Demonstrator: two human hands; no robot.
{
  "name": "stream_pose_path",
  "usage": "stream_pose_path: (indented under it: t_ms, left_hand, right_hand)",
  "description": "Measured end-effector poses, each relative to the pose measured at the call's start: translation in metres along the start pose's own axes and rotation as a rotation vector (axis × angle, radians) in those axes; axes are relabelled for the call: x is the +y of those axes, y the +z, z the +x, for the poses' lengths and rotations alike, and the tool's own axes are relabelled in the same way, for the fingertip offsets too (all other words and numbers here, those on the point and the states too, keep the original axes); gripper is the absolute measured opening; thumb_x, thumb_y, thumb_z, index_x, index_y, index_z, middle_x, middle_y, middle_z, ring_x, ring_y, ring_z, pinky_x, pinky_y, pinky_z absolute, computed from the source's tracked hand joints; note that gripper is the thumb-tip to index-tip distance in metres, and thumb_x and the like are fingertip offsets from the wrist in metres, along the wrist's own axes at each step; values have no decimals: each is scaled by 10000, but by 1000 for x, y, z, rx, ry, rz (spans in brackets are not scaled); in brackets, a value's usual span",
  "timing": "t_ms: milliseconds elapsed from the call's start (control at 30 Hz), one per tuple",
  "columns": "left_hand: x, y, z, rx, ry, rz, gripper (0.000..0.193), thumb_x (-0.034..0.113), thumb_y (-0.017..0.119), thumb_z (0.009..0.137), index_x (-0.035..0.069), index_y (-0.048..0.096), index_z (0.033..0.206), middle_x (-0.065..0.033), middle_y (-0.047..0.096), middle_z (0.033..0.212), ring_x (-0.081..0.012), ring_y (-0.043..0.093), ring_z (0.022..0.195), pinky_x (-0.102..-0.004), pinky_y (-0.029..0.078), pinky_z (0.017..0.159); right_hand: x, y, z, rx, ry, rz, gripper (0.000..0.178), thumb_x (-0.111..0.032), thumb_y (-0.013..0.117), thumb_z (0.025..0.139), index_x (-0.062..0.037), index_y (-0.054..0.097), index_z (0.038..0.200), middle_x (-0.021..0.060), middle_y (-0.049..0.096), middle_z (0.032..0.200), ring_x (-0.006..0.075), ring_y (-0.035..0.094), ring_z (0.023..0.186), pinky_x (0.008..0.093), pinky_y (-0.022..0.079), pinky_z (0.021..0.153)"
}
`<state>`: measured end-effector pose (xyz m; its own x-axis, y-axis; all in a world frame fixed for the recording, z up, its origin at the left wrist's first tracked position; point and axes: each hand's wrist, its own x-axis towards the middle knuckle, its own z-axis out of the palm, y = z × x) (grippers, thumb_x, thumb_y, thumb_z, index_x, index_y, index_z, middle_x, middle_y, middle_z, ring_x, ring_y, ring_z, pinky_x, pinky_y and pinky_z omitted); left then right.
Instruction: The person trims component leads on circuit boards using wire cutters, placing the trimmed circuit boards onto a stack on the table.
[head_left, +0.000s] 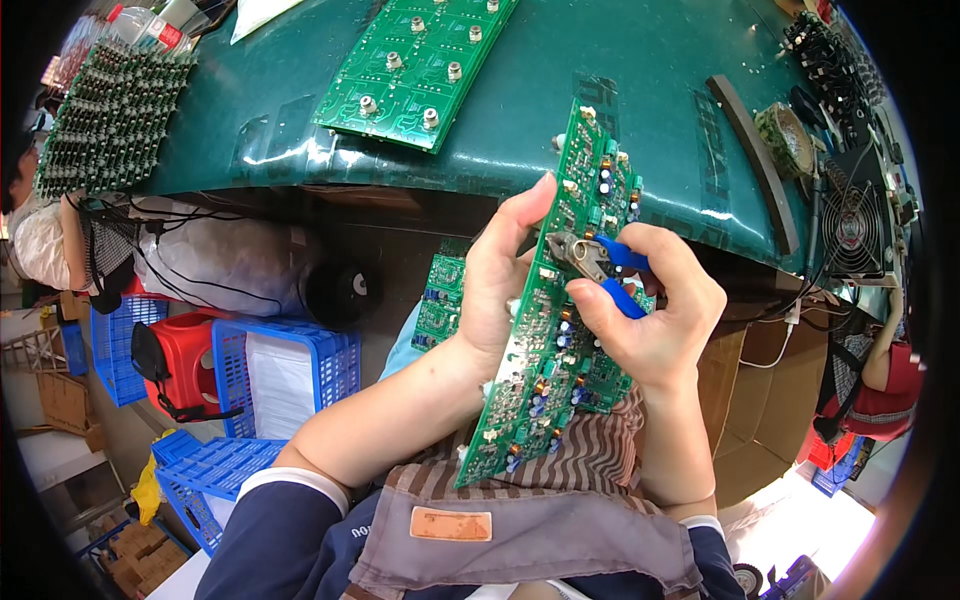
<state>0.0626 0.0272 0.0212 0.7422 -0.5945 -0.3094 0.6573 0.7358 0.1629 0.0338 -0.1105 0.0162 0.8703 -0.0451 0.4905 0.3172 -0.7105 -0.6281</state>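
My left hand [490,285] grips a long green circuit board [505,395] by its left edge, thumb up along that edge. The board is tilted up above my lap, its face crowded with small parts. My right hand [665,315] is closed round blue-handled cutting pliers [592,262], whose metal jaws are at the board's face near its upper middle. Whether the jaws touch a part cannot be made out. Behind the held board, more green circuit boards [437,300] rest on my lap, partly hidden by my hands and the board.
Green boards with round metal connectors [410,70] lie on the green-covered table [270,150]. A board stack [115,120] stands far left. At the right are a dark bar [755,165], a roll of tape [785,140] and a fan [855,228]. Blue crates [285,340] stand lower left.
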Motion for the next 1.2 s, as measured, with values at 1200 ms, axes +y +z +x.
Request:
stream_pose_path:
  t_ms: [1200]
  left_hand:
    - [9, -16, 17, -54, 72, 15, 657, 566, 430, 984, 15, 558, 1317, -219, 642, 1217, -344, 662, 1070, -517, 476, 1061]
  right_hand:
    - [-2, 0, -18, -47, -140, -25, 557, -390, 932, 547, -70, 673, 924, 51, 643, 827, 247, 598, 705, 340, 494, 651]
